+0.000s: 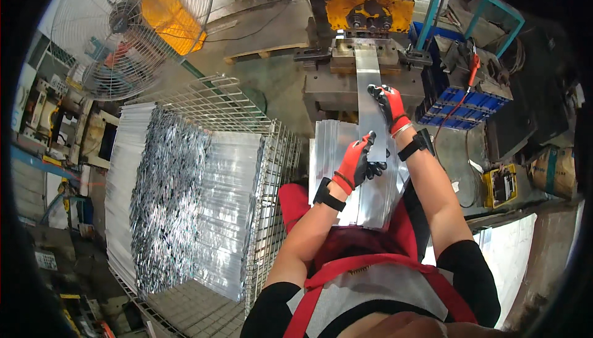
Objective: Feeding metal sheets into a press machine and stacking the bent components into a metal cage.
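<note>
Wire basket (pixel 281 168) at left, stacked with shiny strips (pixel 170 202); press (pixel 341 12) ahead, beyond hands; round fan (pixel 121 20) at upper left; blue crate (pixel 454 108) right of press; pile of flat metal pieces (pixel 332 146) just in front of person; long metal strip (pixel 369 81) over pile, far end at press; left hand (pixel 353 164), fingers closed on near end, thumb on top; right hand (pixel 390 106), fingers pinching right edge farther along.
</note>
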Action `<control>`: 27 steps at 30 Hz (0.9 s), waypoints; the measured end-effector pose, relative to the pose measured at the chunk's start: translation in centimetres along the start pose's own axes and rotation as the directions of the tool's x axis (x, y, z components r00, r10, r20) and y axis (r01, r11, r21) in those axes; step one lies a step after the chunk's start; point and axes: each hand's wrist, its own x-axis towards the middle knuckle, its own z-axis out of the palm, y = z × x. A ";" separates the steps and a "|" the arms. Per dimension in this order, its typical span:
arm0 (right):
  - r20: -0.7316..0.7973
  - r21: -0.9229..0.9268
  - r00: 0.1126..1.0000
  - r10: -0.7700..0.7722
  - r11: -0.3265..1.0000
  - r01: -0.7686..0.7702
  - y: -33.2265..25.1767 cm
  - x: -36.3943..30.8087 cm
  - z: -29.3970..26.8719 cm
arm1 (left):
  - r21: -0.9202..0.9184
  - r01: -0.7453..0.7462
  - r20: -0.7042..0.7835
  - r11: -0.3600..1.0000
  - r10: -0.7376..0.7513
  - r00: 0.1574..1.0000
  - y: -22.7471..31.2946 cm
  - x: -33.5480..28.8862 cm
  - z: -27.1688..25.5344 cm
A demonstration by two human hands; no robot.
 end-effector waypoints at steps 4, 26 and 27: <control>-0.005 -0.047 0.997 0.071 0.996 -0.071 0.1 -0.1 -0.3 | -0.020 -0.047 -0.017 0.999 0.046 0.999 -0.4 0.1 -0.1; -0.025 -0.071 0.994 0.108 0.991 -0.109 -1.2 -0.3 0.4 | 0.034 -0.073 -0.025 0.997 0.074 0.997 -0.7 0.3 -0.7; 0.008 0.003 0.997 0.074 0.997 -0.074 -0.5 -0.1 0.1 | 0.052 -0.088 0.011 0.995 0.088 0.996 -0.5 0.2 -0.6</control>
